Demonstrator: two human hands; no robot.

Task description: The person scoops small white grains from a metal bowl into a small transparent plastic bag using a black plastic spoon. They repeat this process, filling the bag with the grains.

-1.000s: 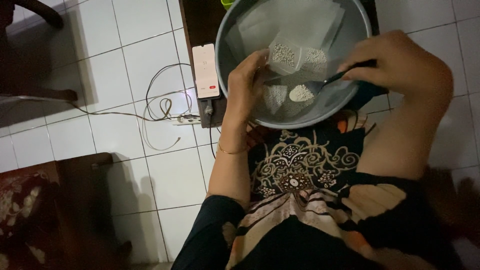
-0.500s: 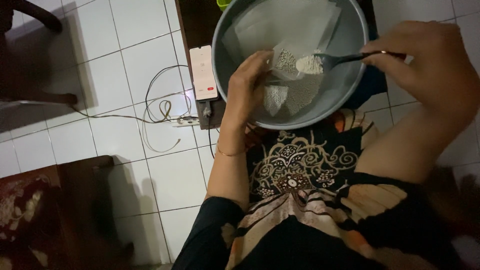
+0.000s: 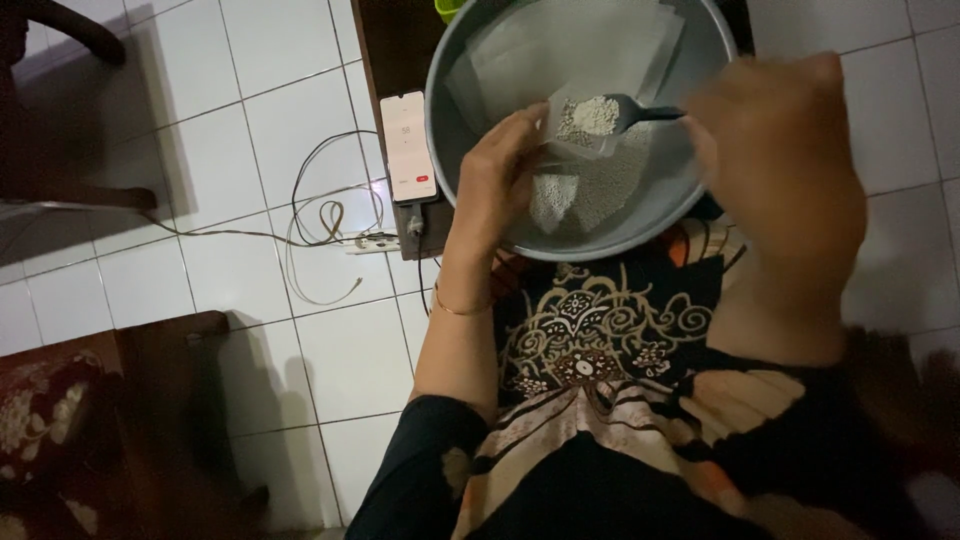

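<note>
The left hand (image 3: 500, 185) reaches into the basin (image 3: 455, 100) from its near rim, fingers closed around a small clear bag (image 3: 572, 130) that it holds open and upright, partly filled with tiny white pellets (image 3: 590, 185). The right hand (image 3: 775, 150) hovers over the right side of the basin, blurred, gripping the dark handle of a spoon (image 3: 625, 112). The spoon's bowl carries a heap of the same white pellets and sits right at the bag's mouth, touching or just above it; which of the two cannot be told. So the bag lies between the two hands, in the left one's grip, with the spoon coming at it from the right.

More pellets lie loose on the basin floor just below the bag, near the left hand's fingers. A larger sheet of clear plastic (image 3: 580, 45) lies against the far inner wall of the basin.

The round grey metal basin rests partly on a dark surface (image 3: 395, 50) and over the person's lap, which is covered by patterned black, cream and orange cloth (image 3: 600, 340). A thin bangle (image 3: 460, 308) circles the left wrist.

Left of the basin, on the dark surface, lies a phone (image 3: 408, 145) with a lit screen. A cable (image 3: 310, 215) runs from it down onto the white tiled floor (image 3: 200, 270), looping beside a power strip (image 3: 375, 240). Dark wooden furniture (image 3: 120, 400) stands at the lower left.
</note>
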